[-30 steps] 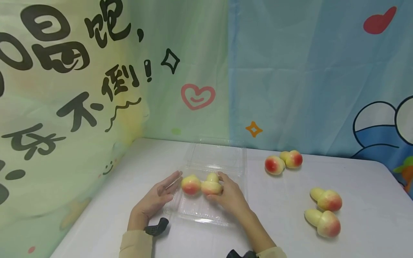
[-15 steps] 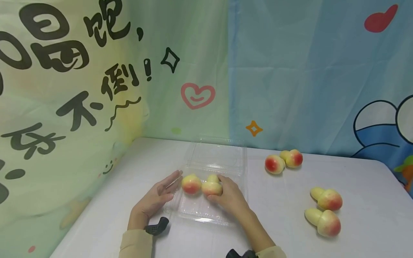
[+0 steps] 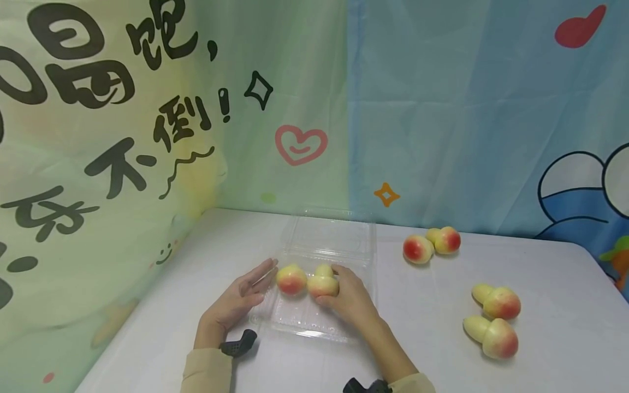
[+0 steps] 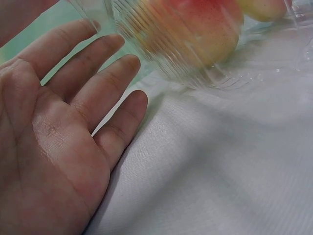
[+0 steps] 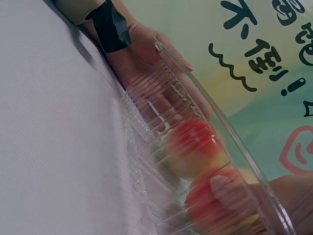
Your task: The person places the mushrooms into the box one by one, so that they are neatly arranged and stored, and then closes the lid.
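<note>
A clear plastic clamshell box [image 3: 314,326] lies on the white table, its lid folded back away from the person. Inside it, side by side, are two gourd-shaped fruits, yellow with a red blush: a left fruit [image 3: 292,280] and a right fruit [image 3: 322,286]. My right hand [image 3: 351,299] reaches into the box and holds the right fruit between thumb and fingers; the thumb [image 5: 227,191] presses its side in the right wrist view. Palm inward, my left hand [image 4: 73,112] stays beside the box's left wall, fingers fairly straight, fingertips at the plastic.
Two more such fruits [image 3: 417,249] sit together right of the lid, near the back edge. Another pair [image 3: 500,339] lies at the table's right. A printed cloth backdrop [image 3: 442,109] rises behind the table and along its left side.
The right fruit has settled slightly lower and to the right in my right hand. My left hand keeps its place by the box.
</note>
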Demonstrator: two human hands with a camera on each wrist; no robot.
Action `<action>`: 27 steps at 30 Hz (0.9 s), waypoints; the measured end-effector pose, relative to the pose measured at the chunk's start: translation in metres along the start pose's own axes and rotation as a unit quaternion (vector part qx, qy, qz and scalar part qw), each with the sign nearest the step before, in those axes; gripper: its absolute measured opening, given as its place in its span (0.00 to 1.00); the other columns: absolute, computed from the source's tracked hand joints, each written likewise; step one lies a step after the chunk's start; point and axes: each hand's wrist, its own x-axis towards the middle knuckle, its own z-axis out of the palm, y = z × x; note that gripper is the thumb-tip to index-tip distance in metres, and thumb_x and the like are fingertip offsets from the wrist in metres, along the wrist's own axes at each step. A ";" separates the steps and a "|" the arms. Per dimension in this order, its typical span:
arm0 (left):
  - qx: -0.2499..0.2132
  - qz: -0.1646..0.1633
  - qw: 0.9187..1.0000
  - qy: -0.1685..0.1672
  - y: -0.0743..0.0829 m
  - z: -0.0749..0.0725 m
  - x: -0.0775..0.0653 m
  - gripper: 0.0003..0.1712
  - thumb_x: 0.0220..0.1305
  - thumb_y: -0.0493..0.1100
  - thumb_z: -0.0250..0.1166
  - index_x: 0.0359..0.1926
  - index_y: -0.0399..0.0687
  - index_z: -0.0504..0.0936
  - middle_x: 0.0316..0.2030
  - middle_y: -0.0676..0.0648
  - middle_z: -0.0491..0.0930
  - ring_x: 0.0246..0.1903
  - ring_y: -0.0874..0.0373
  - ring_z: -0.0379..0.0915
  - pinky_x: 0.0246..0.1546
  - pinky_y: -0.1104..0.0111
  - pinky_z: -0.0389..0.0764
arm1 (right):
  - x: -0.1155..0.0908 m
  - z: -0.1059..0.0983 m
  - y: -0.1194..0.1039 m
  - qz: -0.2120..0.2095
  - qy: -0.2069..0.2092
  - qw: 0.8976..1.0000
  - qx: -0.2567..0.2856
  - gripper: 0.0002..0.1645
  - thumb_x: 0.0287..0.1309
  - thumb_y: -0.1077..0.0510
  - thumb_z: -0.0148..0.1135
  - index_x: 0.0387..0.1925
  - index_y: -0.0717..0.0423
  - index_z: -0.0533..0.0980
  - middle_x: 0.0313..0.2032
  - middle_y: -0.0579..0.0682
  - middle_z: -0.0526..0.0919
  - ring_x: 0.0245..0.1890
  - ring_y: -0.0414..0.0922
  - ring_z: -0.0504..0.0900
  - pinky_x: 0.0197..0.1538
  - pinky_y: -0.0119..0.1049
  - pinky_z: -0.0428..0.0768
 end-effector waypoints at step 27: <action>-0.003 0.009 1.000 -0.007 0.000 0.000 -0.001 0.47 0.60 0.37 0.64 0.74 0.43 0.47 0.74 0.41 0.43 0.73 0.51 0.43 0.65 0.81 0.56 | -0.001 0.001 -0.002 -0.019 0.008 0.999 -0.024 0.36 0.44 0.53 0.72 0.54 0.66 0.73 0.47 0.59 0.78 0.47 0.53 0.77 0.53 0.49 0.75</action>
